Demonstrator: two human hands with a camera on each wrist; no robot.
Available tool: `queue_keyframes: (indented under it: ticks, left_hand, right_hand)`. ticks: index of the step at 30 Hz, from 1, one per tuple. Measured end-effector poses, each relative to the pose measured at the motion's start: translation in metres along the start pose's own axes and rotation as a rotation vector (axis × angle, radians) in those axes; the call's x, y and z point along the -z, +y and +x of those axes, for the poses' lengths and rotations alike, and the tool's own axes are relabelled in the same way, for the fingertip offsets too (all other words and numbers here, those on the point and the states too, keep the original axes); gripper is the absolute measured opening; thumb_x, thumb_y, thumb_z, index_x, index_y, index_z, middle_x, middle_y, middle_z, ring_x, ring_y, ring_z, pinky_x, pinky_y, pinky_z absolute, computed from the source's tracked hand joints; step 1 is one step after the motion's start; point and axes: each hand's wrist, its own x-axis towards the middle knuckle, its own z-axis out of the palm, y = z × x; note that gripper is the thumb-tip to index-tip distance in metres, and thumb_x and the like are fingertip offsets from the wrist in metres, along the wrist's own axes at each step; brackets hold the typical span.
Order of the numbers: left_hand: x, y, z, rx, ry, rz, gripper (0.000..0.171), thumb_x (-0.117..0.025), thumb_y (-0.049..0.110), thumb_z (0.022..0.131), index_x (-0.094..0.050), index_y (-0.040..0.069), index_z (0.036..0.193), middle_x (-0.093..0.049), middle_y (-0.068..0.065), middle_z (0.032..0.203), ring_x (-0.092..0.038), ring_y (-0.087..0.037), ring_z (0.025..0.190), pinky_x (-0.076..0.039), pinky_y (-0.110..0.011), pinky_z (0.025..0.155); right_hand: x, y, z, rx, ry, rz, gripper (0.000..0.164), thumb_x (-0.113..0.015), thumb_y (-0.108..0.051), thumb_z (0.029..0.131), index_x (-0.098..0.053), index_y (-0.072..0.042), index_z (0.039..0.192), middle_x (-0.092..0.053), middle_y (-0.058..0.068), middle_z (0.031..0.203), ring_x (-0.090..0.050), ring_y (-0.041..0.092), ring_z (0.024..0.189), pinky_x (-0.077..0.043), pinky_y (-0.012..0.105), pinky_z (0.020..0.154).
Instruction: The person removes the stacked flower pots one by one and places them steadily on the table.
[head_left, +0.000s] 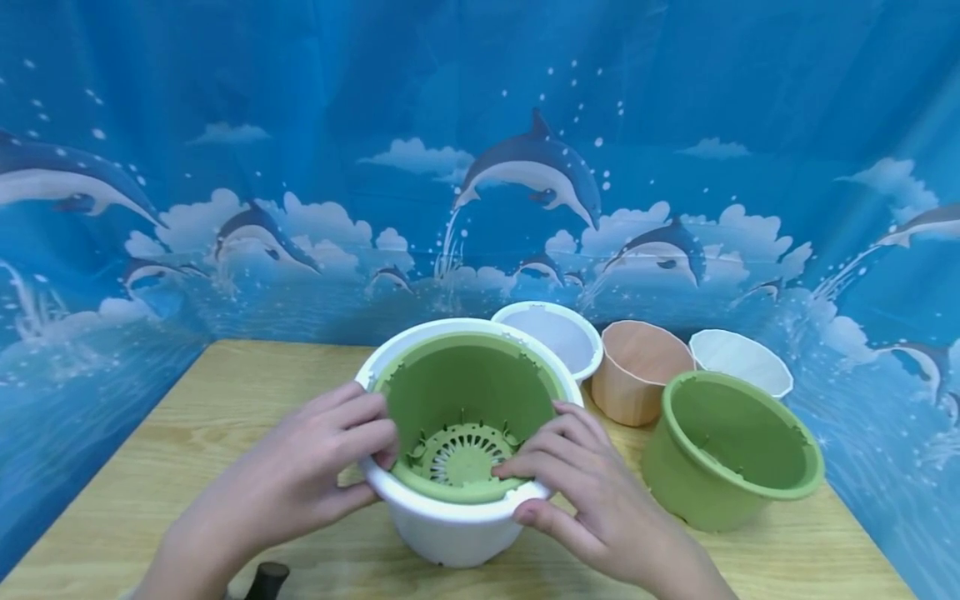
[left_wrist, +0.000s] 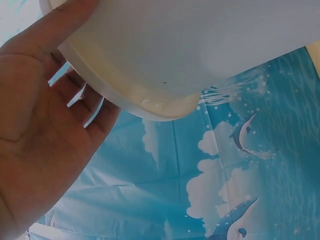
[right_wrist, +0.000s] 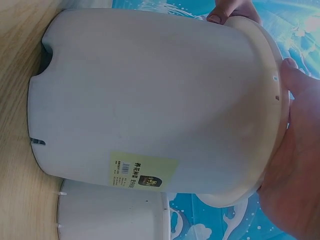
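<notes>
A white flowerpot stands on the table in front of me, with a green flowerpot nested inside it. Slots ring the green pot's floor. My left hand grips the white rim at the left, fingers over the edge and thumb outside. On the right, my right hand holds the rim, its fingers reaching into the green pot and its thumb on the white rim. In the right wrist view the white pot's wall carries a yellow-green label. The left wrist view shows the left palm beside the rim.
Right of the nested pots stands another green pot. Behind are a white round pot, an orange-brown pot and a white faceted pot. A dark handle-like end shows at the wooden table's front edge. A dolphin-print curtain hangs behind.
</notes>
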Motion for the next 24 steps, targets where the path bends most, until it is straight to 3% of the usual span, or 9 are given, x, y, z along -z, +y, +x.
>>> queue_keyframes:
  ticks: [7, 24]
  left_hand:
    - [-0.0001, 0.0007, 0.0009, 0.013, -0.003, 0.064, 0.034, -0.088, 0.03, 0.069, -0.056, 0.027, 0.082, -0.05, 0.018, 0.091, -0.045, -0.001, 0.092, -0.046, -0.028, 0.078]
    - [-0.0009, 0.0009, 0.0017, 0.011, 0.021, 0.076, 0.04, -0.089, 0.029, 0.066, -0.051, 0.026, 0.081, -0.046, 0.017, 0.088, -0.043, -0.002, 0.086, -0.045, -0.027, 0.072]
  right_hand:
    - [-0.0001, -0.0003, 0.0005, 0.018, 0.001, -0.011, 0.032, -0.044, -0.042, 0.105, -0.065, -0.023, 0.12, -0.063, -0.014, 0.109, -0.051, 0.01, 0.105, -0.023, 0.049, 0.115]
    - [-0.0008, -0.0016, 0.0006, 0.022, 0.021, 0.016, 0.031, -0.046, -0.04, 0.104, -0.065, -0.02, 0.12, -0.063, -0.012, 0.109, -0.05, 0.01, 0.105, -0.02, 0.049, 0.117]
